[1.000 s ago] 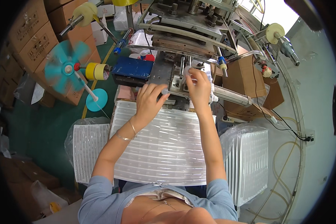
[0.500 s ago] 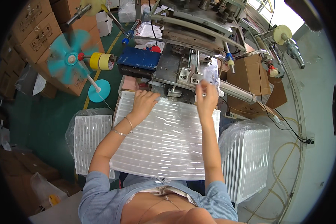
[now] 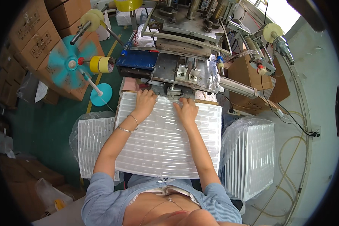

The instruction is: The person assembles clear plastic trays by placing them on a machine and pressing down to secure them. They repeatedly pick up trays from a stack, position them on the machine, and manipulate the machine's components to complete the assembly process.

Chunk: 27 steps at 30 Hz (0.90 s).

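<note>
In front of me lies a wide white plastic tray [image 3: 165, 147], with rows of clear, glossy compartments. My left hand [image 3: 145, 101] rests at its far edge, left of centre, fingers extended forward and slightly bent. Near the far edge, right of centre, my right hand [image 3: 187, 110] lies with its thumb apart from the fingers. I see nothing held in either hand, though any small piece under the fingertips is hidden. Just beyond the hands is a metal press machine [image 3: 165, 67] with a small metal block [image 3: 174, 90] at its front.
Stacked white trays [image 3: 248, 162] in clear plastic stand at right, and another stack [image 3: 96, 147] at left. A turquoise fan [image 3: 72, 64] with blurred blades and yellow tape rolls [image 3: 98, 64] are at the left. Cardboard boxes [image 3: 35, 37] are piled behind. A metal cylinder [image 3: 237, 86] juts out right.
My right hand has come down and inward from beside the machine's metal fittings to the tray's far edge. My left hand stays near that edge. The view has shifted slightly.
</note>
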{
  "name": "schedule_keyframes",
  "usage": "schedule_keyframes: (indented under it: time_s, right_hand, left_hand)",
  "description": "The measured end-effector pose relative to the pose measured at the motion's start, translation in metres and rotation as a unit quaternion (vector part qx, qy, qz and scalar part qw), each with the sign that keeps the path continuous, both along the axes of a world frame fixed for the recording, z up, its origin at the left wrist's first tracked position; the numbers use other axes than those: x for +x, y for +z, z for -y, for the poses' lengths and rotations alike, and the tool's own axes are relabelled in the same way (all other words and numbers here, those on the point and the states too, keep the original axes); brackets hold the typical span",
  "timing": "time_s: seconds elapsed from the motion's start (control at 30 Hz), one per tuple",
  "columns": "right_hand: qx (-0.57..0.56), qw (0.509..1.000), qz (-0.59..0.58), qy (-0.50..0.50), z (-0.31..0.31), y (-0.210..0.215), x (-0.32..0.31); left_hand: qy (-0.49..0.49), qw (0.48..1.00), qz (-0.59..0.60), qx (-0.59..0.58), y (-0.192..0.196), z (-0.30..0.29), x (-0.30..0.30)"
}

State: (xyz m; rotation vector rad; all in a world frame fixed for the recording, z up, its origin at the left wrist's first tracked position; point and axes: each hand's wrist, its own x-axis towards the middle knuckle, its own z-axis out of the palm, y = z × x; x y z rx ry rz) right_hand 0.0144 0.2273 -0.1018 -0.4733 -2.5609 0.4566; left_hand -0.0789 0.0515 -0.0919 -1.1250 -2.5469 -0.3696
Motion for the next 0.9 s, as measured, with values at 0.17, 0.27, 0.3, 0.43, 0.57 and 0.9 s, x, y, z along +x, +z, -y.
schedule_keyframes:
  time_s: [0.17, 0.27, 0.3, 0.43, 0.57, 0.9]
  right_hand:
    - [-0.056, 0.998, 0.015, 0.039, 0.001, 0.002, 0.0]
    - [-0.093, 0.991, 0.012, 0.1, -0.002, 0.002, 0.0]
    - [-0.105, 0.987, 0.009, 0.124, -0.003, 0.004, 0.0]
    - [-0.167, 0.978, -0.075, 0.101, -0.005, 0.031, 0.016]
    - [-0.286, 0.944, -0.122, 0.11, -0.026, 0.053, 0.029]
    - [-0.289, 0.923, -0.219, 0.127, -0.055, 0.109, 0.014]
  left_hand:
    - [-0.003, 0.998, -0.019, 0.054, 0.004, 0.007, 0.006]
    - [-0.002, 0.995, 0.008, 0.099, 0.02, 0.011, 0.008]
    - [0.001, 0.993, 0.024, 0.12, 0.026, 0.012, 0.008]
    - [0.018, 0.981, 0.05, 0.187, 0.037, 0.017, 0.007]
    - [0.022, 0.969, 0.092, 0.23, 0.042, 0.014, 0.012]
    - [0.053, 0.955, -0.167, 0.238, 0.121, -0.078, -0.015]
